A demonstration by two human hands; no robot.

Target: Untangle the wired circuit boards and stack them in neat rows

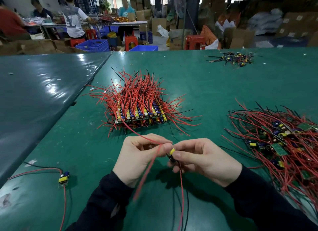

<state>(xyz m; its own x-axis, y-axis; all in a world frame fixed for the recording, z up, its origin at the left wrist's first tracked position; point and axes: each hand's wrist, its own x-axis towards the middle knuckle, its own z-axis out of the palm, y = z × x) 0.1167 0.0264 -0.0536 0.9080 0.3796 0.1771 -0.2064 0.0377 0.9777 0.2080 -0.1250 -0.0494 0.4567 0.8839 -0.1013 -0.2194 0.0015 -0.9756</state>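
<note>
Above the green table point(206, 96), the right hand point(203, 160) has its grip clamped on a small circuit board with a yellow component point(171, 152), while the left hand point(137, 155) pinches its long red wires point(148, 170). Beyond them stands a neat stack of wired boards point(139, 115); a tangled heap of red-wired boards point(284, 141) lies to the right.

Stacked boards point(137, 116) lie ahead of my hands on the table point(206, 86); tangled heap point(282, 144) to my right, single board point(64, 177) left, small pile point(234, 58) far right
</note>
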